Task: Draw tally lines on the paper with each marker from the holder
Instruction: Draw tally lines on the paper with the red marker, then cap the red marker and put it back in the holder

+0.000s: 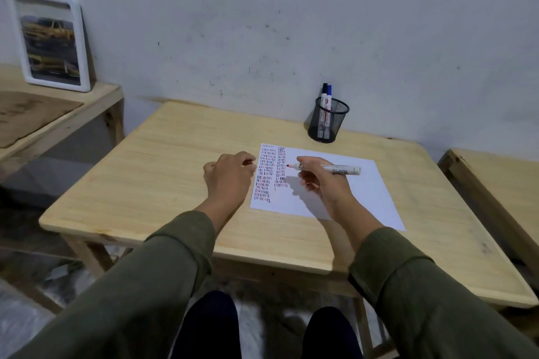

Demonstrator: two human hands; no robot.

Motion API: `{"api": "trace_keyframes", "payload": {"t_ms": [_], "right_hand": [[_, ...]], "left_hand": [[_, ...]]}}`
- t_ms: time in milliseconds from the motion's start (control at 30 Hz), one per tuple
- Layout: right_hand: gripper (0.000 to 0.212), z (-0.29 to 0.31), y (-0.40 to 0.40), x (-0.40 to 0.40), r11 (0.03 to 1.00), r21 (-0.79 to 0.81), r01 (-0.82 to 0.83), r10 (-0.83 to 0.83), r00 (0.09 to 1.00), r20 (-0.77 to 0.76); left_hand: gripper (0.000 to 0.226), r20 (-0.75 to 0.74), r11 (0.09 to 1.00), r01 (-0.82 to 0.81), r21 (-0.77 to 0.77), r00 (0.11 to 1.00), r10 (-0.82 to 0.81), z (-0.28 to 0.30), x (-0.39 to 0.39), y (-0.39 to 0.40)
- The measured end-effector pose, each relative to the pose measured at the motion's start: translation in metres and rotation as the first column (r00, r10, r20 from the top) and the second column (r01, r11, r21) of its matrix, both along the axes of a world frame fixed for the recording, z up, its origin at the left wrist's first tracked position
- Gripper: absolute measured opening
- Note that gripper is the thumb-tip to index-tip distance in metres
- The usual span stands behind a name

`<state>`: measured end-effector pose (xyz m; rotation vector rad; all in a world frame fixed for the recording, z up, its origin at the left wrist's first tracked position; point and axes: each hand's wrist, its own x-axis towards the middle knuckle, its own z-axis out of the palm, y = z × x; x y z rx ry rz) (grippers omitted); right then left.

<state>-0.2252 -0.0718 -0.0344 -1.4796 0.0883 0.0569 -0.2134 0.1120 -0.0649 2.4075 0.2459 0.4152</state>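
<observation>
Red tip first: the marker (326, 168) lies nearly level in the right hand (322, 181), fingers closed round its barrel, tip pointing left at the second column of tallies on the paper (344, 198), just off the sheet or touching, hard to say. The left hand (230, 175), loosely curled and holding nothing visible, rests at the paper's left edge. The holder (328, 119) stands by the bench's far edge with two markers; their cap colours are hard to read.
</observation>
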Motion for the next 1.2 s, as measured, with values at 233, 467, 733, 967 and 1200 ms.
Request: {"api": "trace_keyframes", "payload": {"t_ms": [233,467,733,967,1200], "right_hand": [[0.014,0.039,0.006,0.009,1.0,-0.021,-0.016,0.018,0.99,0.137],[0.012,0.057,0.012,0.012,0.999,-0.015,-0.048,0.05,0.973,0.224],[0.013,0.062,0.008,0.011,0.999,-0.016,-0.037,0.04,0.968,0.248],[0.015,0.068,0.001,0.009,0.979,-0.194,-0.056,0.114,0.946,0.304],[0.018,0.072,0.004,0.005,0.981,-0.191,-0.028,0.095,0.933,0.348]], "left_hand": [[0.012,-0.065,0.416,-0.085,-0.905,0.996,0.062,0.05,0.01,-0.027],[0.015,-0.042,0.337,-0.034,-0.941,0.999,-0.016,0.066,0.009,-0.044],[0.03,-0.035,0.319,-0.011,-0.948,0.997,-0.072,0.08,0.008,-0.052],[0.021,-0.077,0.38,0.004,-0.925,0.977,-0.198,0.09,0.005,-0.057],[0.023,-0.112,0.209,-0.064,-0.976,0.967,-0.229,0.101,0.006,-0.06]]}}
